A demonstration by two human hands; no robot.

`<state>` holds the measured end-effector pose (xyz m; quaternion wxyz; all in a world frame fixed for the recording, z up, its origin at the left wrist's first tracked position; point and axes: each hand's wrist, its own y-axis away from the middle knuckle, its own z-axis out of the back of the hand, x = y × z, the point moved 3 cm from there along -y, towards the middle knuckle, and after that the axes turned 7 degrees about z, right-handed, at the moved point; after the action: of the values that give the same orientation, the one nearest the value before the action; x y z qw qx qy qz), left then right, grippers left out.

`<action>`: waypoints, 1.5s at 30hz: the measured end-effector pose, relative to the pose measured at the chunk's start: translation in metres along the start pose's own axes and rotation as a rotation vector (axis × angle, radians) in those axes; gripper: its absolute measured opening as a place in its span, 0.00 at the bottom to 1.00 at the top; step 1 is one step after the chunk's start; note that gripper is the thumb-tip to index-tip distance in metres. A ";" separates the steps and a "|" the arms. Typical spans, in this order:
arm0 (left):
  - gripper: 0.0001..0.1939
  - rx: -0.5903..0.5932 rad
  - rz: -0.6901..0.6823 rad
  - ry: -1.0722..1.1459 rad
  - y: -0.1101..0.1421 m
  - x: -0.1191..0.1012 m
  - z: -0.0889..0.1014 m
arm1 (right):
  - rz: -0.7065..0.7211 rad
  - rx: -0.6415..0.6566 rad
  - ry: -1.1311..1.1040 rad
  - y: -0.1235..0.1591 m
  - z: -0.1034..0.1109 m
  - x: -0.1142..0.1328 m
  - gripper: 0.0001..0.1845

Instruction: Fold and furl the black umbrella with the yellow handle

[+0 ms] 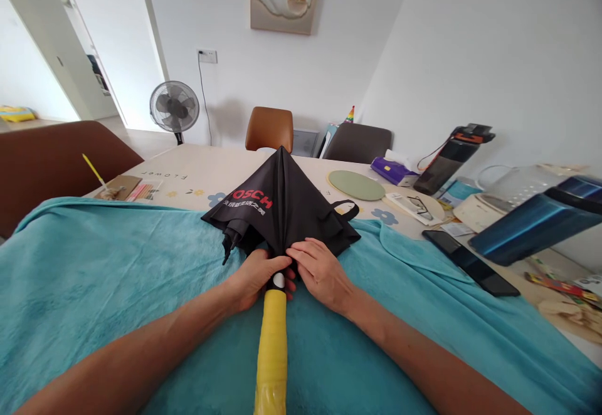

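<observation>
A black umbrella (301,195) with red and white lettering lies part-folded on a teal cloth (141,258), its tip pointing away from me. Its yellow-wrapped handle (273,346) runs toward the bottom edge of the view. My left hand (256,274) is wrapped round the shaft just above the yellow part, thumb on top. Beside it, the bent fingers of my right hand (322,271) press on the black fabric near the shaft; the fingertips touch a fold. A strap loop (348,210) sticks out at the umbrella's right. Rib ends (229,246) hang out at its left.
On the right stand a blue bottle (540,220), a dark bottle (446,161) and a clear pitcher (512,186). A phone (470,261), eyeglasses (420,207) and a green oval mat (356,185) lie nearby. Chairs (269,128) and a fan (175,106) are beyond the table.
</observation>
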<state>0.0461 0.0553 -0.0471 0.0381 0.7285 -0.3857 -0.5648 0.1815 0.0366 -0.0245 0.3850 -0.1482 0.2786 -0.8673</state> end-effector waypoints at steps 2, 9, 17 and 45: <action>0.10 -0.016 0.007 -0.080 0.000 -0.004 0.003 | -0.010 -0.011 -0.047 -0.002 0.000 0.000 0.17; 0.11 0.007 0.050 -0.122 0.000 -0.004 0.006 | -0.045 0.008 -0.125 -0.010 0.000 0.004 0.19; 0.09 0.185 0.002 0.346 0.020 -0.036 0.004 | -0.274 -0.313 -0.020 -0.019 0.048 -0.009 0.15; 0.09 0.213 -0.067 0.268 0.000 -0.009 0.006 | -0.248 0.541 0.309 -0.126 0.009 -0.019 0.12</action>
<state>0.0403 0.0633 -0.0420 -0.0070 0.8098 -0.4101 -0.4194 0.1248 0.1169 0.0567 0.2552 0.0600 0.0733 -0.9622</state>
